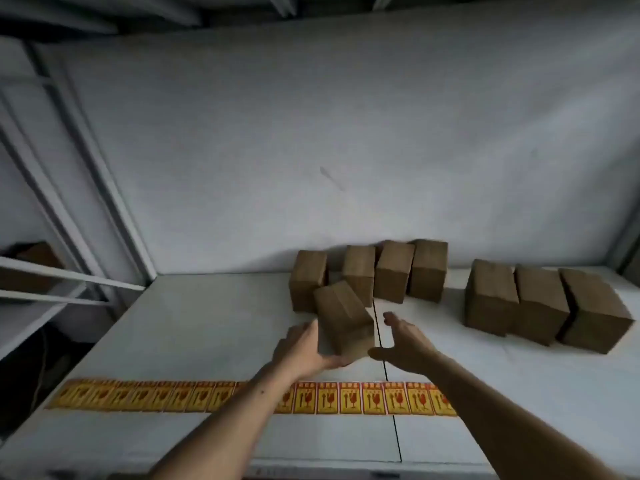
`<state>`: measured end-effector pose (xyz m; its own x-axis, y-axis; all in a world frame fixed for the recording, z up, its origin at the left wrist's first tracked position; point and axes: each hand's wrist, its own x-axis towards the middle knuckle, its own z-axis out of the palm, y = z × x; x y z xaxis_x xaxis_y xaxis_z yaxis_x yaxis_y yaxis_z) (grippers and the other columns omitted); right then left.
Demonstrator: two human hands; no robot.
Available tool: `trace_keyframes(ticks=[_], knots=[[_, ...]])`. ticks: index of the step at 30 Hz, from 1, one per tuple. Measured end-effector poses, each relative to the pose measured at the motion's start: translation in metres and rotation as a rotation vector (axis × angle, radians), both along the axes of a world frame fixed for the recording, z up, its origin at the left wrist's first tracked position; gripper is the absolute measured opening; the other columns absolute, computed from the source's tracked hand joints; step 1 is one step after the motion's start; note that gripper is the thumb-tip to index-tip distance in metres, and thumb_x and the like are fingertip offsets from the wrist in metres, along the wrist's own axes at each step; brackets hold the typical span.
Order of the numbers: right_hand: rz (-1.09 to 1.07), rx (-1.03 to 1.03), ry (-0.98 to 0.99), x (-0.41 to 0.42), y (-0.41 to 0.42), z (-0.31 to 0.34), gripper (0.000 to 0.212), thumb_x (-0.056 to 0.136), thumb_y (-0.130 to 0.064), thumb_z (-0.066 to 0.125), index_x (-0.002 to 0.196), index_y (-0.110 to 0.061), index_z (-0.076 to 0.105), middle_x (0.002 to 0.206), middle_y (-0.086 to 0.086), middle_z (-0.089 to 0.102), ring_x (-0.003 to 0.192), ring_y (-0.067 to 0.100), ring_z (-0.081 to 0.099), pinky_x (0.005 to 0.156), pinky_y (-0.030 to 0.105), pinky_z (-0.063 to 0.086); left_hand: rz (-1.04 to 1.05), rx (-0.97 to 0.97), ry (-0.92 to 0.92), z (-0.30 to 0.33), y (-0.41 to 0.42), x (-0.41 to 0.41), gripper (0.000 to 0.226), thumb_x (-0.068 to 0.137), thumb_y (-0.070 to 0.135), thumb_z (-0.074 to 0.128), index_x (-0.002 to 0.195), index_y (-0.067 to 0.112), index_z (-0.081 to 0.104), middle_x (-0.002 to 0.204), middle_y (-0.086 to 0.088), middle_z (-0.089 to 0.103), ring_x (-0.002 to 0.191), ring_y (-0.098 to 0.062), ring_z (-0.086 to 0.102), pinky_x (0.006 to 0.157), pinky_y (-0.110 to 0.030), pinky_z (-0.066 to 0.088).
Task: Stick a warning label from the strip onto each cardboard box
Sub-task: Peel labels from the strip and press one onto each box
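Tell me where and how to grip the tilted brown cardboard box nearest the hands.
Grip the tilted brown cardboard box by its two long side faces, one palm on each, coming from the near end. It lies lengthwise toward the person, and the left hand and right hand already flank it.

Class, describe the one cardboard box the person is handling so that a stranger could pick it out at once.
Start at the white table with the yellow label strip along its near side. Behind the strip stand small brown boxes against the wall. The tilted box sits nearest the strip, between the left hand and the right hand; unlike the others, it leans and stands out front.
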<state>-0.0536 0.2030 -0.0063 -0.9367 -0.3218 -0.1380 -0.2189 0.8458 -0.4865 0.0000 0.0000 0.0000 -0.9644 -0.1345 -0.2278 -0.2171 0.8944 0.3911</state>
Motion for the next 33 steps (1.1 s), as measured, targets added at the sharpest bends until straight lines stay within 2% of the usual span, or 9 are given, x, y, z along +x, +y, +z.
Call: trace_keyframes(ticks=[3, 9, 13, 17, 21, 23, 29, 33], knots=[[0.010, -0.065, 0.021, -0.011, -0.010, -0.023, 0.070, 0.084, -0.034, 0.069, 0.140, -0.016, 0.032, 0.139, 0.011, 0.052, 0.122, 0.030, 0.052, 0.097, 0.042, 0.048, -0.028, -0.002, 0.053, -0.031, 0.007, -0.017, 0.098, 0.054, 0.079, 0.065, 0.134, 0.029, 0.040, 0.143, -0.004, 0.048, 0.129, -0.029, 0.044, 0.098, -0.051, 0.046], [-0.107, -0.093, 0.162, -0.016, -0.014, -0.050, 0.042, 0.090, -0.026, 0.060, 0.129, -0.020, 0.044, 0.124, 0.007, 0.063, 0.112, 0.028, 0.058, 0.092, 0.043, 0.051, -0.008, -0.069, 0.140, -0.042, 0.024, -0.028, 0.068, 0.086, 0.050, 0.061, 0.141, 0.018, 0.035, 0.151, -0.009, 0.038, 0.139, -0.030, 0.032, 0.107, -0.048, 0.036], [-0.157, -0.080, 0.239, -0.008, -0.004, -0.056, 0.030, 0.091, -0.026, 0.058, 0.119, -0.019, 0.048, 0.116, 0.008, 0.065, 0.102, 0.028, 0.059, 0.086, 0.041, 0.053, -0.050, -0.051, 0.175, -0.043, 0.036, -0.023, 0.054, 0.092, 0.038, 0.056, 0.139, 0.016, 0.039, 0.149, -0.008, 0.040, 0.139, -0.028, 0.032, 0.105, -0.046, 0.037], [-0.151, -0.105, 0.255, 0.000, 0.012, -0.056, 0.033, 0.094, -0.024, 0.056, 0.125, -0.019, 0.047, 0.123, 0.006, 0.064, 0.111, 0.026, 0.057, 0.091, 0.041, 0.051, -0.079, -0.073, 0.182, -0.049, 0.050, -0.016, 0.049, 0.095, 0.037, 0.052, 0.138, 0.015, 0.040, 0.148, -0.007, 0.040, 0.138, -0.026, 0.033, 0.105, -0.044, 0.037], [-0.130, -0.124, 0.218, 0.010, 0.039, -0.053, 0.048, 0.091, -0.030, 0.062, 0.134, -0.018, 0.044, 0.130, 0.003, 0.061, 0.117, 0.025, 0.056, 0.095, 0.041, 0.050, -0.065, -0.086, 0.141, -0.054, 0.054, -0.003, 0.065, 0.094, 0.042, 0.052, 0.148, 0.014, 0.028, 0.155, -0.008, 0.031, 0.142, -0.027, 0.028, 0.109, -0.045, 0.034], [-0.152, -0.103, 0.156, 0.012, 0.065, -0.054, 0.051, 0.088, -0.030, 0.066, 0.134, -0.015, 0.047, 0.133, 0.006, 0.059, 0.116, 0.025, 0.058, 0.094, 0.040, 0.051, -0.071, -0.142, 0.145, -0.060, 0.054, 0.003, 0.069, 0.093, 0.048, 0.051, 0.147, 0.013, 0.028, 0.154, -0.009, 0.033, 0.141, -0.027, 0.031, 0.107, -0.044, 0.036], [-0.078, 0.290, -0.068, 0.023, 0.127, -0.056, 0.070, 0.078, -0.046, 0.072, 0.139, -0.023, 0.044, 0.137, 0.001, 0.054, 0.124, 0.023, 0.050, 0.102, 0.039, 0.037, -0.140, -0.154, 0.094, -0.088, 0.069, 0.015, 0.068, 0.079, 0.067, 0.057, 0.125, 0.018, 0.050, 0.128, -0.003, 0.055, 0.115, -0.022, 0.053, 0.092, -0.043, 0.048], [-0.035, 0.325, 0.025, 0.026, 0.131, -0.062, 0.058, 0.076, -0.045, 0.074, 0.128, -0.028, 0.055, 0.122, -0.003, 0.060, 0.114, 0.019, 0.053, 0.094, 0.038, 0.035, -0.131, -0.195, 0.140, -0.095, 0.072, 0.017, 0.060, 0.071, 0.067, 0.064, 0.111, 0.024, 0.055, 0.114, 0.001, 0.053, 0.101, -0.017, 0.052, 0.086, -0.038, 0.050]])
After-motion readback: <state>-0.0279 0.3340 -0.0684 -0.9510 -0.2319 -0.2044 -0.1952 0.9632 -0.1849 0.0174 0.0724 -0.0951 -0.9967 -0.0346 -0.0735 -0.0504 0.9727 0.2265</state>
